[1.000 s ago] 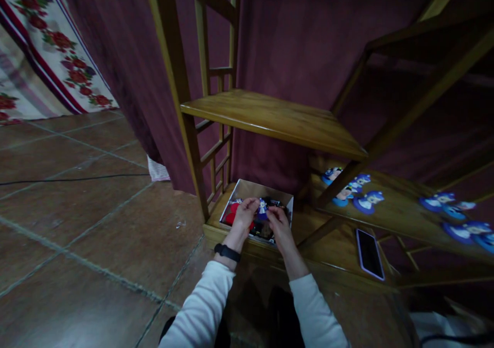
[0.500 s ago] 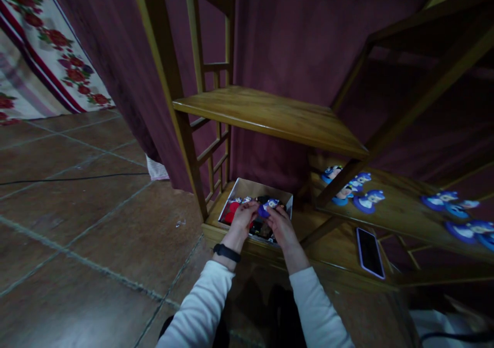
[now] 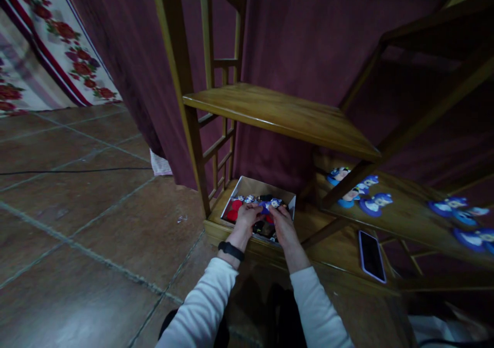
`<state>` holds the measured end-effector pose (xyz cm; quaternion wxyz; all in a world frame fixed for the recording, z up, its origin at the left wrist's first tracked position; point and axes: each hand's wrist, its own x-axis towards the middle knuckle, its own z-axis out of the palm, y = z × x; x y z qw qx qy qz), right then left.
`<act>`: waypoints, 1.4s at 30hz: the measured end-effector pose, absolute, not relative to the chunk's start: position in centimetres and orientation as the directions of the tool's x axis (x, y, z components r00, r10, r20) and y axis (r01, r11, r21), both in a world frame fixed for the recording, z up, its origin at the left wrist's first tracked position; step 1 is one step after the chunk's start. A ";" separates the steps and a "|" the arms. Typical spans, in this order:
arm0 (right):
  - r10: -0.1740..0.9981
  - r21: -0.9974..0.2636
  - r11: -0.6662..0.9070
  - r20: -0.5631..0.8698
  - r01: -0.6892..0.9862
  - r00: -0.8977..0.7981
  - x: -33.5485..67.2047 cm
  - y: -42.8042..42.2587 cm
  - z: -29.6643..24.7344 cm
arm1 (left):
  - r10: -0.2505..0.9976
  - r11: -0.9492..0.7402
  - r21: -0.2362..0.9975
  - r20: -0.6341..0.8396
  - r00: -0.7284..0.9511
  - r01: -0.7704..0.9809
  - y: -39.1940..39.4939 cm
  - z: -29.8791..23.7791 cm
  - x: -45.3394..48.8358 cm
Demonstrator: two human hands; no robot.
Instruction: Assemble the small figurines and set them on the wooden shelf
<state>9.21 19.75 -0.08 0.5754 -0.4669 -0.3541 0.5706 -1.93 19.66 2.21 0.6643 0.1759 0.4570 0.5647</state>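
Observation:
Over a white open box [image 3: 243, 183] on the lowest shelf, both my hands hold a small purple figurine [image 3: 266, 205] with a white and blue head. My left hand [image 3: 248, 218], with a black band at the wrist, grips its left side. My right hand [image 3: 283, 221] pinches it from the right. Inside the box are red figurines [image 3: 234, 211] and several dark ones [image 3: 266, 229], partly hidden by my hands.
A wooden shelf board [image 3: 278, 114] spans above the box. To the right, several blue and purple figurines [image 3: 376, 204] rest on another board. A phone [image 3: 371, 256] lies on the lower shelf. A dark cable [image 3: 77, 171] crosses the tiled floor.
The view has shifted slightly, so the shelves appear a little further right. Both hands still hold the purple figurine over the box, with its body turned slightly.

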 end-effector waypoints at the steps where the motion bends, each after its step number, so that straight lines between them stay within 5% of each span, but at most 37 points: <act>1: 0.986 -0.941 -0.092 -0.131 -0.327 0.100 9.3 19.8 -0.2 | 0.910 0.303 0.754 -0.411 -0.059 -0.583 19.7 2.2 -2.1; 15: 0.982 -0.969 -0.037 -0.081 -0.246 0.173 10.1 19.5 1.1 | 0.912 0.336 0.772 -0.410 -0.017 -0.540 19.7 2.4 -2.3; 42: 0.986 -0.959 0.166 0.164 0.230 -0.031 11.3 20.6 0.6 | 0.907 0.342 0.735 -0.420 0.002 -0.585 19.5 2.3 -2.6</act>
